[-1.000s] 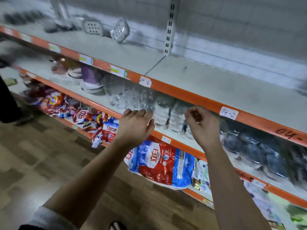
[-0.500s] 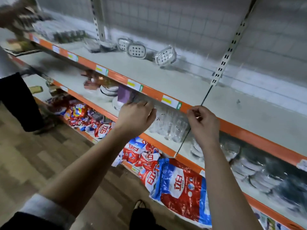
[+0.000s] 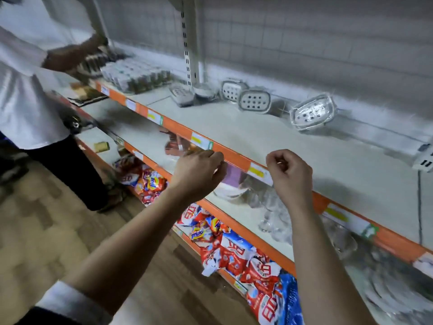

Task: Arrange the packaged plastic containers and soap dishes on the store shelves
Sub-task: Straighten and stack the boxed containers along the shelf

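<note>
Several packaged white soap dishes lean against the back wall of the upper shelf [image 3: 293, 148]: one [image 3: 311, 112] at the right, one [image 3: 255, 101] in the middle, another [image 3: 232, 90] left of it. Clear plastic containers [image 3: 274, 209] stand on the shelf below. My left hand [image 3: 199, 171] hovers in front of the orange shelf edge with curled fingers and holds nothing. My right hand [image 3: 290, 172] is a loose fist just before that edge, empty too. Both hands are well short of the soap dishes.
A person in a white shirt [image 3: 28, 90] stands at the left, an arm reaching to packaged goods [image 3: 136, 75] on the upper shelf. Red and blue detergent bags [image 3: 246, 259] fill the lowest shelf. A white upright post [image 3: 188, 41] divides the shelving. Wooden floor lies at lower left.
The view has swung left along the shelves, bringing the soap dishes closer and the other person into view. Both hands stay raised and curled, now level with the upper shelf's edge.
</note>
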Action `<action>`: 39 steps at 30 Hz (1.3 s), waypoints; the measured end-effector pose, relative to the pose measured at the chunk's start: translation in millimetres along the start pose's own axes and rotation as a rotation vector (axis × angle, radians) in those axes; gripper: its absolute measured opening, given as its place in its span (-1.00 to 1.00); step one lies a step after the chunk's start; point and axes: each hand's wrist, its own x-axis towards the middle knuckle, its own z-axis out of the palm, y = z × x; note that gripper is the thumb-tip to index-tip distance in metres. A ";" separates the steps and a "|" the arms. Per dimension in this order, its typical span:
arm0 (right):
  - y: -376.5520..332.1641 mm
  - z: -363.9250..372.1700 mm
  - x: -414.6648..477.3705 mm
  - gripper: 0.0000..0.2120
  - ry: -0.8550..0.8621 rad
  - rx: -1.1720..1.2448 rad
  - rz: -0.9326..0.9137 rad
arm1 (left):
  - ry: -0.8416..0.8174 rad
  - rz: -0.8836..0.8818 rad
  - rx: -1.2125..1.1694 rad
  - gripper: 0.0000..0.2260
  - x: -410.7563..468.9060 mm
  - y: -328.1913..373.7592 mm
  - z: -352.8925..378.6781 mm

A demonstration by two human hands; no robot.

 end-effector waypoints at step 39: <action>8.3 414.6 266.0 -0.55 -0.181 -0.521 -0.065 | -0.105 0.056 -0.344 -0.60 220.6 -439.2 186.7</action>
